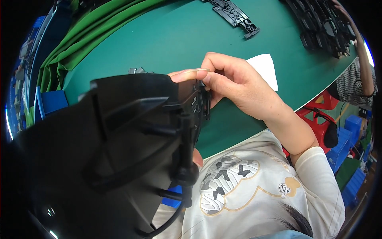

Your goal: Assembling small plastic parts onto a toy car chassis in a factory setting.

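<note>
A large black molded plastic part [139, 103] is held up very close, filling the left side and blurred in places. My right hand [242, 85] is closed at its upper right edge, with thumb and bent fingers pinched together there. A finger [187, 75] lies along the top edge beside the right thumb; which hand it belongs to is hard to tell. Most of my left hand [197, 157] is hidden behind the part, and only a bit of skin shows at its lower right edge. A small dark piece by the right fingertips is partly covered.
On the green table [171, 44] lie a white sheet [264, 69], a black latticed plastic part [234, 14] and a stack of black parts [324, 26]. Green cloth [79, 46] hangs along the far left edge. Another person's arm [363, 59], a red stool [314, 119] and blue bins [342, 143] are at right.
</note>
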`<state>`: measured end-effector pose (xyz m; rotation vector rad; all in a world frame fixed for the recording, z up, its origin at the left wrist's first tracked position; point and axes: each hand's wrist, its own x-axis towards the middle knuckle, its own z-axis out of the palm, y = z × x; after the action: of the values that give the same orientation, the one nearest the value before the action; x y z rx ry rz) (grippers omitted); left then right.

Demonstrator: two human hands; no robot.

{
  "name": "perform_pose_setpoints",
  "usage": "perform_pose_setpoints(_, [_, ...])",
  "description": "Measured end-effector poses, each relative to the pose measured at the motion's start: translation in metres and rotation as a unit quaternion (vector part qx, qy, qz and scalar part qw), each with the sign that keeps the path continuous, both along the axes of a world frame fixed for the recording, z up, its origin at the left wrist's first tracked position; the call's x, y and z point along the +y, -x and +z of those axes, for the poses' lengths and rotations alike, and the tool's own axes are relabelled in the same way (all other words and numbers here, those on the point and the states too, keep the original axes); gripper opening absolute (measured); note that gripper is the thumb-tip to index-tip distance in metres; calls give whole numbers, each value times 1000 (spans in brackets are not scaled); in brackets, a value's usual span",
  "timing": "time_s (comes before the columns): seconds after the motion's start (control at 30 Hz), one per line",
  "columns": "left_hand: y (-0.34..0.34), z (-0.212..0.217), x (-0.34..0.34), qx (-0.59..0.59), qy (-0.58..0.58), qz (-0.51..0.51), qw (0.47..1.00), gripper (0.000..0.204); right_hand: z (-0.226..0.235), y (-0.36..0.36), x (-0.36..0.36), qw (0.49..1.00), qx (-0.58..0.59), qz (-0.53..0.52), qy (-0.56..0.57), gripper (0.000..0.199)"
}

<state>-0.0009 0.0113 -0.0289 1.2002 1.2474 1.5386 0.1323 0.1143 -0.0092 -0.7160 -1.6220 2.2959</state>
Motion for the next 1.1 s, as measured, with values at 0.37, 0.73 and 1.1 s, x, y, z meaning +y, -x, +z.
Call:
perform_pose_setpoints(0.37, [-2, -8, 0, -12, -50, -8, 999, 61, -1, 2, 2, 1000, 6, 4, -5, 12])
perform_pose_setpoints(0.73, [-6, -16, -2, -23, -101, -16, 994, 71, -2, 3, 1, 1000, 8, 5, -20, 11])
perform_pose_setpoints(1.1, [-12, -17, -1, -31, -153, -33, 987, 81, -1, 2, 1, 1000, 6, 3, -29, 11])
